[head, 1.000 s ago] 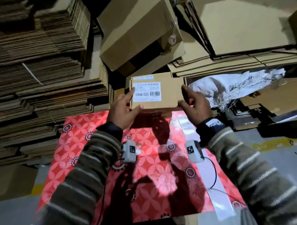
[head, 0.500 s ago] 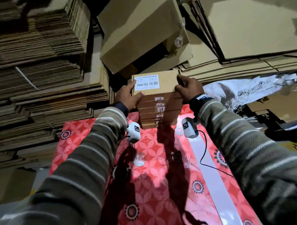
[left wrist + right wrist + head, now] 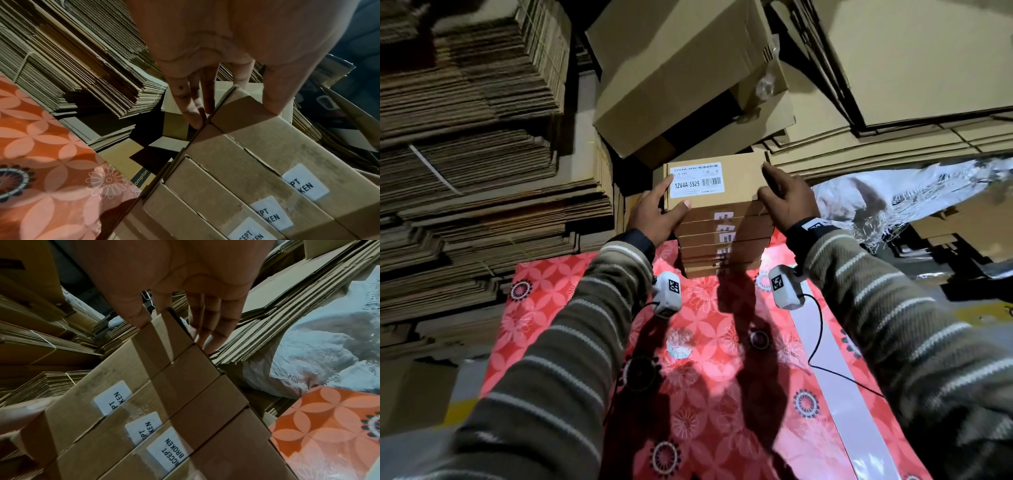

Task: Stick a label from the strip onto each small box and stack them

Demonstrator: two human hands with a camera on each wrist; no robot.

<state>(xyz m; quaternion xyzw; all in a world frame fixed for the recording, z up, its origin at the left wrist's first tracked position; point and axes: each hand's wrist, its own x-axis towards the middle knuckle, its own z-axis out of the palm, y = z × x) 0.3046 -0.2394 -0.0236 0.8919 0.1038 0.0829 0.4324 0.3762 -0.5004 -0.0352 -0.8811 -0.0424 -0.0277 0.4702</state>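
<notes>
At the far edge of the red mat [image 3: 585, 308], head view: top box [image 3: 736, 185] crowns the stack [image 3: 722, 246]; your left hand [image 3: 654, 212] and right hand [image 3: 787, 198] clasp its ends; a skewed release could topple it. Left wrist view: fingers [image 3: 189, 104] at the box's corner, thumb over the top edge. Right wrist view: fingers [image 3: 207, 327] curl round the other end; labels [image 3: 112, 396] face you.

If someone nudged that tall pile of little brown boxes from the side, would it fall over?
Probably it would wobble. The stack is narrow and several boxes high, and both hands, left hand and right hand, steady its top box. The flat cardboard faces may slide. The glossy red sheet beneath likely grips little.
</notes>
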